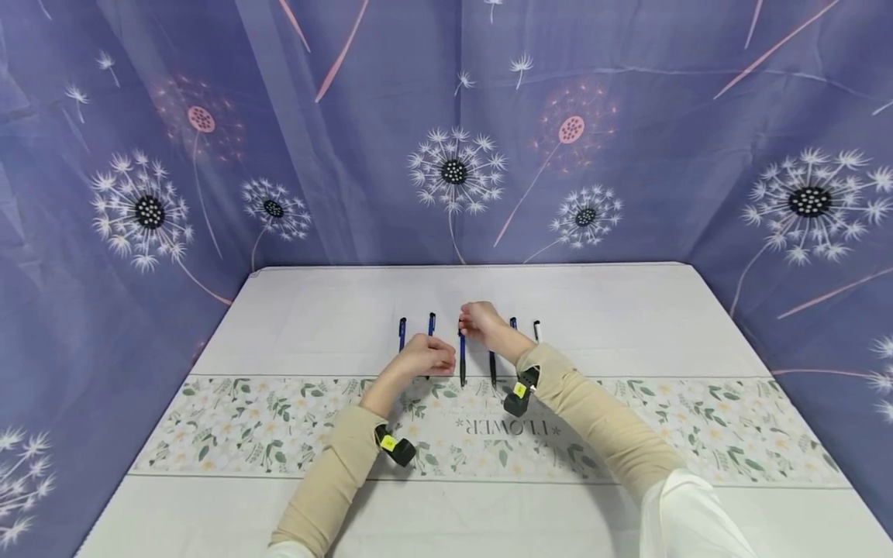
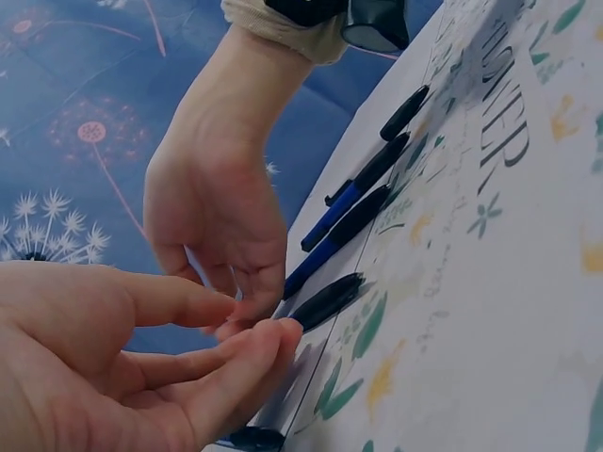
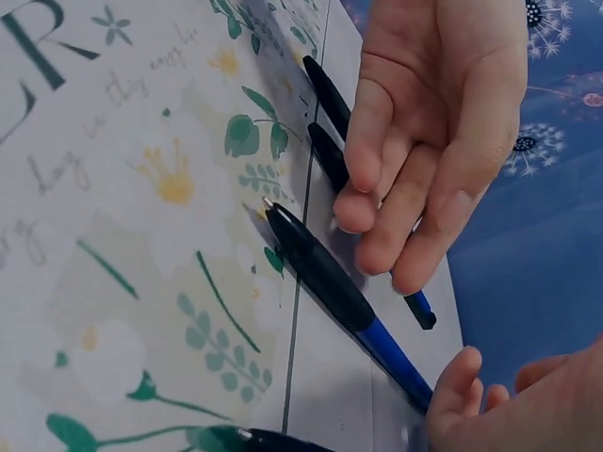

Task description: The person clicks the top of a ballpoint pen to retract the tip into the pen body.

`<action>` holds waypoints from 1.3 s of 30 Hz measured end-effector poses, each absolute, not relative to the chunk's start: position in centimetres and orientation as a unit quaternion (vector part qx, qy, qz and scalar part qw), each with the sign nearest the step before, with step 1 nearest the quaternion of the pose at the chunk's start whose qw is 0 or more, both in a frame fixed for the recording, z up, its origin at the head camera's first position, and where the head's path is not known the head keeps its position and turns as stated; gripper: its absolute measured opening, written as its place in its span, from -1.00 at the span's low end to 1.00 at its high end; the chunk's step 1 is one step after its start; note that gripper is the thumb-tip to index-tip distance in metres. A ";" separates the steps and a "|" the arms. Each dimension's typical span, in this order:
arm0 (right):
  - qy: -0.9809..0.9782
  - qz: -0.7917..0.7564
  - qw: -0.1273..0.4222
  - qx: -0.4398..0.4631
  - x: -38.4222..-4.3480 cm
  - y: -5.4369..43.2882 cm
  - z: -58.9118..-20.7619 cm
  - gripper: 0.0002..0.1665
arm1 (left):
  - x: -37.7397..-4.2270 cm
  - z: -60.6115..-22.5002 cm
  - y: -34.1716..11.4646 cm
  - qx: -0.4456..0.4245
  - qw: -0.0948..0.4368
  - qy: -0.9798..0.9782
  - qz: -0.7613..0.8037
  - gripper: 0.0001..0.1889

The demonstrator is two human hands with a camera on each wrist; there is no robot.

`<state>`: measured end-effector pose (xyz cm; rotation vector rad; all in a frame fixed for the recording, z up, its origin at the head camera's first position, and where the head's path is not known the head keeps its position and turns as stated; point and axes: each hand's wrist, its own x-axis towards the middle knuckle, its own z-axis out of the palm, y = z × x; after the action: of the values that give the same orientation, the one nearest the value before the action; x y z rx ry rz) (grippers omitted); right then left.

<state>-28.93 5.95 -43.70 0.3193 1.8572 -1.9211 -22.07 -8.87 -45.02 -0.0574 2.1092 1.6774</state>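
Several pens lie side by side across the white tabletop. My right hand pinches the top end of a blue pen with a black grip; its tip points towards me and reaches the floral band. In the right wrist view, the fingers of that hand meet the far end of the pen. My left hand hovers just left of this pen, over another blue pen, partly hidden beneath it. Its fingers are loosely bent, with nothing between them.
Left of my left hand lies a blue pen. To the right are a dark-gripped pen, a blue pen and a white pen, partly behind my right forearm. A floral printed band crosses the table; a purple dandelion curtain stands behind.
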 end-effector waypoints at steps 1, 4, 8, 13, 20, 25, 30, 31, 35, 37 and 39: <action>0.678 -0.691 0.220 0.118 -29.0 5.9 -43.9 -0.47 | -22.0 -45.1 -8.8 -0.019 0.221 0.769 0.599 -0.71; 0.676 -0.703 0.202 0.088 -30.8 6.5 -46.9 -0.51 | -21.9 -44.9 -8.5 -0.011 0.216 0.782 0.585 -0.74; 0.678 -0.706 0.192 0.069 -36.1 7.3 -54.1 -0.56 | -21.9 -44.9 -8.0 -0.007 0.202 0.802 0.562 -0.78; 0.693 -0.693 0.188 0.065 -39.2 7.5 -58.3 -0.52 | -21.6 -44.9 -7.2 -0.005 0.179 0.835 0.520 -0.78; 0.735 -0.652 0.179 0.055 -30.4 6.4 -46.8 -0.43 | -21.3 -45.0 -6.2 0.010 0.146 0.873 0.465 -0.80; 0.746 -0.637 0.186 0.057 -26.2 6.1 -41.1 -0.50 | -21.3 -45.2 -5.6 0.005 0.129 0.892 0.433 -0.82; 0.762 -0.620 0.180 0.044 -26.9 6.1 -42.2 -0.74 | -21.5 -45.5 -5.1 0.002 0.118 0.907 0.405 -0.63; 0.765 -0.618 0.178 0.042 -27.4 6.2 -42.8 -0.68 | -21.5 -45.5 -5.1 0.004 0.115 0.910 0.398 -0.59; 0.770 -0.612 0.175 0.041 -28.2 6.1 -44.0 -0.64 | -21.7 -45.6 -4.9 -0.002 0.114 0.917 0.383 -0.47; 0.774 -0.609 0.170 0.038 -28.3 6.1 -44.4 -0.66 | -21.8 -45.7 -4.9 -0.004 0.114 0.917 0.383 -0.47; 0.775 -0.608 0.167 0.035 -28.3 6.0 -44.5 -0.66 | -21.8 -45.6 -4.9 -0.004 0.113 0.916 0.386 -0.47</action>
<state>-28.26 6.04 -44.50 0.1008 2.2065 -1.7299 -21.78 -4.89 -45.63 -0.0127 2.6854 1.1317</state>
